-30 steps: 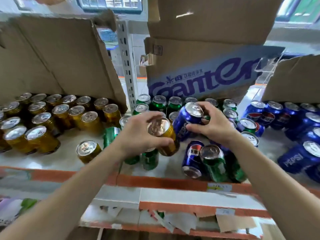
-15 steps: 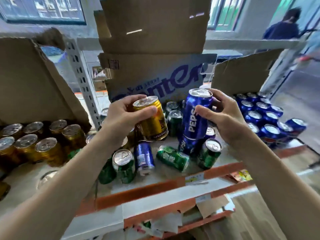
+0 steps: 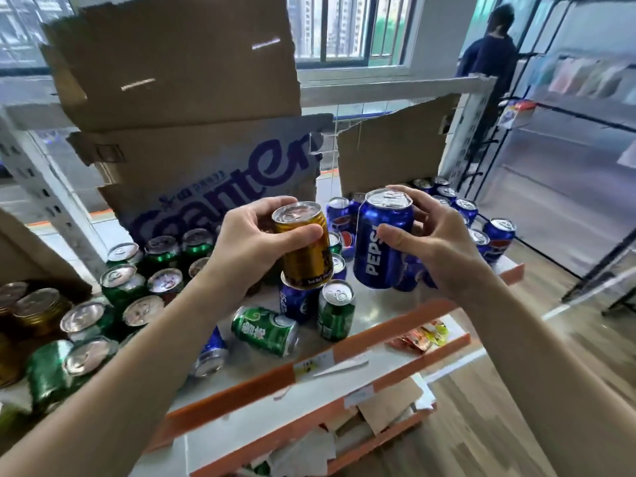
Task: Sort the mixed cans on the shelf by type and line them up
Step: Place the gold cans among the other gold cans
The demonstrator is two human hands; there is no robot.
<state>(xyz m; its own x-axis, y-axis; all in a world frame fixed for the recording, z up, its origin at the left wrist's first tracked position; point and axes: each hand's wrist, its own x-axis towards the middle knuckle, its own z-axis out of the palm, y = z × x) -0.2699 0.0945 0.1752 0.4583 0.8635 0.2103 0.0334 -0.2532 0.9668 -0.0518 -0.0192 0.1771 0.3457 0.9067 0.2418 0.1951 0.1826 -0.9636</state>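
My left hand [image 3: 251, 242] grips a gold can [image 3: 306, 259] held up above the shelf [image 3: 261, 376]. Beside it, my right hand [image 3: 433, 242] holds a blue Pepsi can [image 3: 378, 242] upright in the air. Below them the shelf carries mixed cans: a green can lying on its side [image 3: 265, 330], an upright green can [image 3: 335, 313], a blue can [image 3: 296, 302] under the gold one. Green cans [image 3: 124, 287] stand in a group at the left, gold cans [image 3: 34, 308] at the far left, blue Pepsi cans [image 3: 495, 239] in rows at the right.
Torn cardboard boxes [image 3: 213, 187] stand behind the cans, one more [image 3: 392, 149] behind the blue rows. The shelf's orange front edge [image 3: 395, 325] runs diagonally, with snack packets [image 3: 418, 337] on the lower level. A person [image 3: 488, 63] stands at the far right by a black rack [image 3: 585, 115].
Both hands have lifted their cans off the shelf and carried them higher. The view has swung to the right, so the blue rows and the aisle show more.
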